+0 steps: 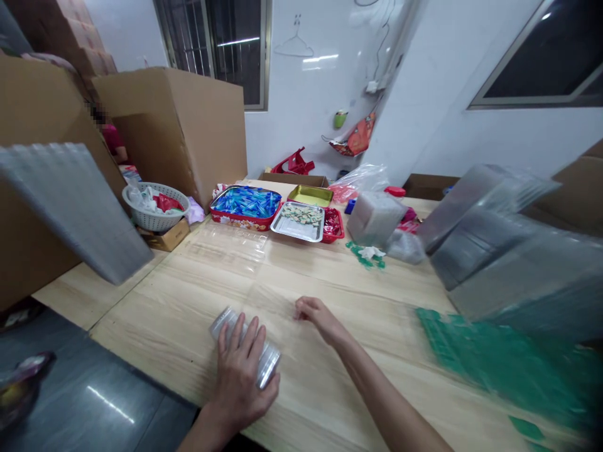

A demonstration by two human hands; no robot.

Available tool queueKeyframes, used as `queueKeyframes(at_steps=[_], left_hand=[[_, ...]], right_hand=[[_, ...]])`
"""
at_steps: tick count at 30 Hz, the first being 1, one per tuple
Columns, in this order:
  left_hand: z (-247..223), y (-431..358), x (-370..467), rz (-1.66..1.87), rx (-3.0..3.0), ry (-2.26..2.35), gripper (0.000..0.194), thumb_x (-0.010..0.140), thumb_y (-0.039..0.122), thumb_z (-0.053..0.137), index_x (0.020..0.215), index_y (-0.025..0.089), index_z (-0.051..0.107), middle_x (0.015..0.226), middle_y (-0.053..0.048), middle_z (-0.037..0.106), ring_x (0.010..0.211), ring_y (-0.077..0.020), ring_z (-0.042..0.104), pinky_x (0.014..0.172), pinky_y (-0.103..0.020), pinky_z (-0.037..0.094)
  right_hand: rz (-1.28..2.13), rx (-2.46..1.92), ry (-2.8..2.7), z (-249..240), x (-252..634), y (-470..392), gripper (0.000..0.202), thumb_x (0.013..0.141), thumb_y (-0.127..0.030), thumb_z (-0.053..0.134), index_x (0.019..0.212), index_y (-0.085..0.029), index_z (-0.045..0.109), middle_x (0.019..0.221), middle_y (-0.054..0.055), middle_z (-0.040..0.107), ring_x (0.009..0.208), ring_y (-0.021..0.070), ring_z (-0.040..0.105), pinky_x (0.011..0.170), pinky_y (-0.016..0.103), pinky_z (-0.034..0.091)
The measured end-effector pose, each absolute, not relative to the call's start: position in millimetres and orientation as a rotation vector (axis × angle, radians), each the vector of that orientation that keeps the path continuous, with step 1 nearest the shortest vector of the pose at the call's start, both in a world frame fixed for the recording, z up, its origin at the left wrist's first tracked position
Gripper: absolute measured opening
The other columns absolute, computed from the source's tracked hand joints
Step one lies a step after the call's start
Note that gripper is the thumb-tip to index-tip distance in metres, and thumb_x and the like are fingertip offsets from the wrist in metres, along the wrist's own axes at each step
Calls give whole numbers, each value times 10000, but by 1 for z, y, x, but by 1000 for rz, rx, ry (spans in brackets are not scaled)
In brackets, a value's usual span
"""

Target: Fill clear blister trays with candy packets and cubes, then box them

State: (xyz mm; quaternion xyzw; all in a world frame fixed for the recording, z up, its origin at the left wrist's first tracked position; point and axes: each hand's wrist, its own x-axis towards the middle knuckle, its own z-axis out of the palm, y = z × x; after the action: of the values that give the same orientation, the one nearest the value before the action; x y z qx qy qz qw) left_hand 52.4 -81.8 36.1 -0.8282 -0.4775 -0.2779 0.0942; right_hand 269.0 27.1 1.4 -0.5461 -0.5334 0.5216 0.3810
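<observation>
My left hand (242, 370) lies across a small stack of clear plastic pieces (269, 363), its fingers spread flat over the top and the thumb beside the near end. To the right, my right hand (316, 317) is closed in a pinch at the edge of a thin, see-through plastic sheet (271, 298) just above the table. The sheet is faint and blurred, so its outline is hard to follow. Farther back, flat clear moulded plastic sheets (230, 248) lie on the table (188, 314).
Behind are a tin of blue packets (247, 202), a metal tray of small pieces (298, 221) and a red basket (333, 226). Clear plastic stacks (509, 257) and green sheets (499, 358) stand right. A plastic stack (78, 207), colander (155, 216) and carton (207, 125) are left.
</observation>
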Motion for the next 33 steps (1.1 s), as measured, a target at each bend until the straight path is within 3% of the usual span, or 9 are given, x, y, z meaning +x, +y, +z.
queueKeyframes(at_steps=[6, 8, 11, 14, 27, 33], left_hand=[[33, -83, 51, -796, -2450, -1442, 632, 716, 326, 576, 1288, 84, 461, 1354, -142, 512, 1316, -366, 330, 1085, -561, 156], [33, -83, 50, -765, -2465, -1432, 641, 719, 345, 579, 1289, 80, 458, 1366, -146, 498, 1322, -370, 318, 1085, -560, 150], [33, -83, 47, -712, -2497, -1401, 665, 722, 424, 595, 1279, 85, 467, 1389, -155, 468, 1333, -385, 294, 1080, -569, 148], [33, -84, 44, -663, -2505, -1383, 694, 719, 422, 599, 1300, 76, 444, 1411, -165, 436, 1345, -395, 266, 1074, -582, 153], [29, -84, 40, -753, -2489, -1337, 675, 727, 387, 584, 1307, 73, 442, 1394, -172, 454, 1335, -398, 287, 1056, -594, 204], [32, -86, 40, -847, -2498, -1333, 628, 713, 334, 576, 1277, 78, 475, 1367, -158, 492, 1329, -378, 312, 1072, -570, 196]], right_hand=[[883, -1525, -1301, 11, 298, 47, 382, 623, -555, 640, 700, -186, 577, 801, 55, 569, 811, 212, 509, 750, 344, 382], [983, -1417, -1379, 14, 284, 25, 375, 657, -552, 649, 675, -181, 599, 758, 43, 569, 781, 203, 501, 733, 332, 370], [1541, -1115, -1443, 21, 250, -17, 349, 696, -502, 683, 671, -158, 633, 695, 16, 564, 697, 160, 484, 693, 301, 353], [1779, -964, -1292, 29, 226, -44, 326, 674, -455, 735, 651, -149, 625, 630, -20, 515, 635, 121, 430, 657, 275, 317], [1789, -909, -1208, 36, 210, -52, 370, 681, -472, 719, 613, -165, 522, 610, -36, 430, 620, 119, 363, 634, 267, 278], [1522, -1105, -1324, 23, 210, -52, 375, 752, -516, 628, 637, -183, 497, 627, -30, 422, 637, 133, 371, 621, 269, 294]])
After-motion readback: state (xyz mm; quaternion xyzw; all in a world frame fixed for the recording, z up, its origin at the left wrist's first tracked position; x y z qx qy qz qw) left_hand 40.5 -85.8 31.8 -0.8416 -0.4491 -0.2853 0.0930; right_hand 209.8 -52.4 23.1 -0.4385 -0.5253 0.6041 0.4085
